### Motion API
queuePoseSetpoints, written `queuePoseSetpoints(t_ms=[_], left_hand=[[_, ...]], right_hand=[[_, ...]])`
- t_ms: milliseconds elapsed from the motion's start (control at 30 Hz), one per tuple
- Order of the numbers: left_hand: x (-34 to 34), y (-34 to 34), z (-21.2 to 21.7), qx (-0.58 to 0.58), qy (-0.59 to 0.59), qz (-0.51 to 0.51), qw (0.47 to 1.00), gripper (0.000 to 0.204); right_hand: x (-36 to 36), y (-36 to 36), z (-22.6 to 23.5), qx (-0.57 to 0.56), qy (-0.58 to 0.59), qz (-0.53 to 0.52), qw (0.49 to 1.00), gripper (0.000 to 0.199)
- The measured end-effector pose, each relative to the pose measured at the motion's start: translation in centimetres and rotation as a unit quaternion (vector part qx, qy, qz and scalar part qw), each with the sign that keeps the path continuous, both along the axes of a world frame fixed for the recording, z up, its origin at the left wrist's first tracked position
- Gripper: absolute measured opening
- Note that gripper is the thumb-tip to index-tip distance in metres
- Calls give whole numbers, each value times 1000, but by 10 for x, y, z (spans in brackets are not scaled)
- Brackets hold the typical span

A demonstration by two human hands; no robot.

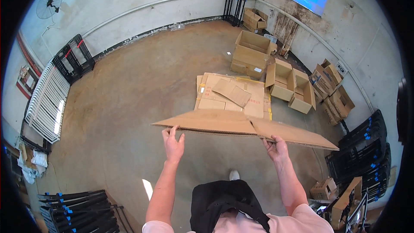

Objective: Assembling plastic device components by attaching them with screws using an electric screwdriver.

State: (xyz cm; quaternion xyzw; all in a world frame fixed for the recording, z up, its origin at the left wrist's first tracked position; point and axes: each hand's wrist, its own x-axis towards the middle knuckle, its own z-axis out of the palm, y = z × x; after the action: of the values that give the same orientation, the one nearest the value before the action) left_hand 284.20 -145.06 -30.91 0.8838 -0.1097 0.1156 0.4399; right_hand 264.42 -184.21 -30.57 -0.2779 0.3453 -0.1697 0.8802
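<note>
From where I stand, the far left has a row of white metal frames (47, 101) leaning by the wall, with a round fan (49, 3) mounted above. Just beyond the row, black frames with red marks (74, 62) stand upright. Lower on this side, a stack of dark frames with blue pieces (79, 211) rests near the person's left forearm.

Next comes the left grip (174, 145), closed on the near edge of a broad cardboard sheet (211, 123), fingers and thumb pinching its rim. The sheet is up off the floor (129, 82), spanning both hands in front of the person, its two panels meeting at a crease right of the middle. Behind it, flattened cardboard (211, 103) lies piled on the floor with a loose brown piece (233, 92) on top. One white shoe (234, 175) shows below the sheet.

Further right, a large open carton (250, 56) stands beyond the pile. The right grip (277, 149) grasps the same near edge, thumb uppermost, well apart from the other. Past it, two smaller open boxes (281, 82) sit side by side, with more cartons (323, 77) along the wall. At the far right, black frames with blue parts (366, 142) lean together.
</note>
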Motion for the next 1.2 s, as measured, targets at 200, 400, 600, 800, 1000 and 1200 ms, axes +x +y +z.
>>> queuePoseSetpoints(t_ms=[200, 400, 600, 800, 1000, 1200], left_hand=[[114, -90, 10, -25, -58, -17, 998, 46], [180, -129, -29, 27, 17, -11, 999, 46], [101, -111, -117, 105, 221, -36, 969, 44], [-175, 34, -205, 158, 520, 129, 830, 53], [-375, 50, -184, 181, 724, 250, 617, 51], [-411, -26, -226, -284, 537, 476, 636, 47]], right_hand=[[123, -102, -4, -14, -97, -18, 995, 12], [225, -156, -66, 19, -91, 9, 996, 11], [251, -209, -255, 66, 3, -1, 998, 27], [244, -146, -348, 40, 320, 177, 930, 45], [287, -24, -335, -61, 348, 501, 790, 42], [338, 32, -337, -393, 188, 637, 635, 32]])
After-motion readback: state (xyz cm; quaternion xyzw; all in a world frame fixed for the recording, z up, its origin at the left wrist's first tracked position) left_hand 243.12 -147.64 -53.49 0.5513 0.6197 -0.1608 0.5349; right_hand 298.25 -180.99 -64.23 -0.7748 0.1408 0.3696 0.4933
